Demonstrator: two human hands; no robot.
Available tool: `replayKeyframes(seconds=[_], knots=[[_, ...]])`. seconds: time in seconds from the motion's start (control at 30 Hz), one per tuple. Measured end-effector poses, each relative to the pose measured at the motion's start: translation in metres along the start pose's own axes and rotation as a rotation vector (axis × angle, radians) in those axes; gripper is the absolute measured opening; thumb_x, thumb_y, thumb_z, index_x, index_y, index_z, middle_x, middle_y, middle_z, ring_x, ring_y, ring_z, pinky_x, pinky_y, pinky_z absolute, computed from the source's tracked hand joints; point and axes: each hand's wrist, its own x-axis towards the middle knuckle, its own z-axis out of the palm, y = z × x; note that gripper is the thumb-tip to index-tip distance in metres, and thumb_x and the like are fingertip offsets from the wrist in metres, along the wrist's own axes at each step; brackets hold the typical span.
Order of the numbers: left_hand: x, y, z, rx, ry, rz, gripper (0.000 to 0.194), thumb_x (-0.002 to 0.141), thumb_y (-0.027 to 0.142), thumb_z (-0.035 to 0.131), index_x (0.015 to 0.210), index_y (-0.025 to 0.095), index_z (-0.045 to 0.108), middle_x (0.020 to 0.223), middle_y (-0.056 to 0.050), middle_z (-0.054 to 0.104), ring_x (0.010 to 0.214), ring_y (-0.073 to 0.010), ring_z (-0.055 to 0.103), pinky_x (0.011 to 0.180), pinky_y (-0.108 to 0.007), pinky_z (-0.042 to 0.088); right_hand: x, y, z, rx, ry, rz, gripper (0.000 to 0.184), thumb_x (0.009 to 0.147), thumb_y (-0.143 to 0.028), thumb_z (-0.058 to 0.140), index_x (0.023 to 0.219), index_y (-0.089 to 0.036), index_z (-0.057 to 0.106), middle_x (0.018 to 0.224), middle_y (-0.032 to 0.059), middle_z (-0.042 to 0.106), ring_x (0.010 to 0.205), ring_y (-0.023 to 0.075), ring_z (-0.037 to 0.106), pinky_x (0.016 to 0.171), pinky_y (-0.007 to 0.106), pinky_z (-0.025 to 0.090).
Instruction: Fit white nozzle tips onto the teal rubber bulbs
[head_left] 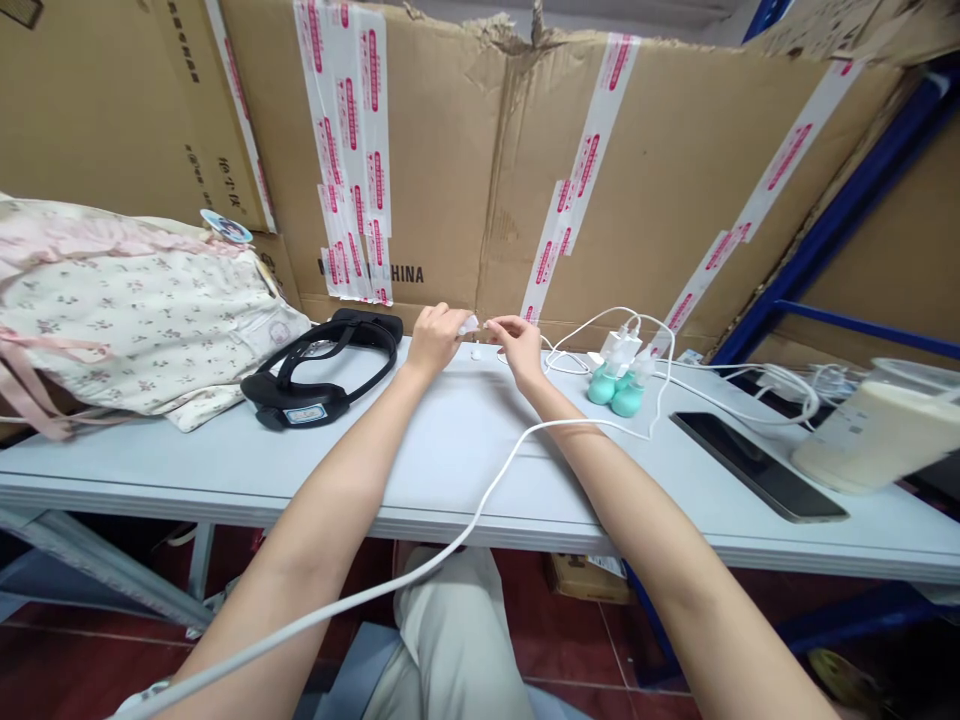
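At the back of the light grey table, my left hand (435,340) is closed on a small whitish, partly see-through object (469,325) whose kind I cannot make out. My right hand (519,346) faces it a short way off, thumb and forefinger pinched together. A tiny pale bit shows at those fingertips, too small to name. Below the gap between the hands, a small white piece (475,355) lies on the table (450,450).
A black headset (322,375) and a floral bag (135,310) sit at left. Right are white chargers on a teal power strip (615,390), a phone (757,465) and a cream-filled container (877,430). A white cable (487,490) crosses in front; cardboard (450,150) stands behind.
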Motion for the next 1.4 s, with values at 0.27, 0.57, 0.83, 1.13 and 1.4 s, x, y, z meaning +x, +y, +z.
replayKeyframes(seconds=[0.27,0.57,0.83,1.13,1.4], knots=[[-0.004,-0.016,-0.001,0.002,0.067,-0.322,0.036,0.088,0.046,0.045,0.099,0.018,0.064,0.087,-0.01,0.065,0.086,-0.0243,0.056,0.076,-0.034,0.037,0.003,0.013,-0.008,-0.449,-0.092,-0.132,0.021,0.079,-0.037,0.059,0.083,-0.019,0.068,0.082,0.003,0.071,0.071,0.015,0.064,0.066,0.026,0.045],[-0.012,-0.03,0.008,0.037,0.084,-0.546,0.03,0.087,0.044,0.048,0.091,0.019,0.065,0.078,-0.009,0.062,0.081,-0.0243,0.058,0.074,-0.033,0.039,0.049,0.014,0.031,-1.278,-0.431,-0.311,0.021,0.08,-0.014,0.053,0.087,-0.022,0.072,0.093,0.0074,0.073,0.092,0.0201,0.064,0.085,0.032,0.032],[-0.009,-0.028,0.01,-0.02,0.067,-0.535,0.03,0.087,0.045,0.048,0.093,0.019,0.063,0.084,-0.011,0.063,0.085,-0.0255,0.058,0.076,-0.034,0.04,0.07,0.026,0.049,-1.475,-0.552,-0.216,0.023,0.074,-0.012,0.059,0.089,-0.022,0.073,0.099,0.011,0.072,0.096,0.0219,0.062,0.095,0.041,0.021],[-0.009,-0.028,0.011,-0.031,0.047,-0.528,0.033,0.091,0.043,0.04,0.093,0.019,0.062,0.084,-0.011,0.063,0.087,-0.0249,0.058,0.076,-0.034,0.039,0.067,0.041,0.056,-1.482,-0.515,-0.227,0.024,0.081,-0.014,0.052,0.088,-0.021,0.074,0.098,0.0123,0.072,0.097,0.0226,0.062,0.097,0.043,0.021],[-0.01,-0.029,0.013,-0.008,0.034,-0.51,0.033,0.09,0.045,0.043,0.094,0.018,0.062,0.084,-0.011,0.064,0.087,-0.0253,0.058,0.076,-0.034,0.039,0.071,0.042,0.057,-1.476,-0.541,-0.206,0.021,0.078,-0.015,0.057,0.087,-0.022,0.074,0.099,0.011,0.072,0.097,0.0231,0.062,0.098,0.043,0.021]])
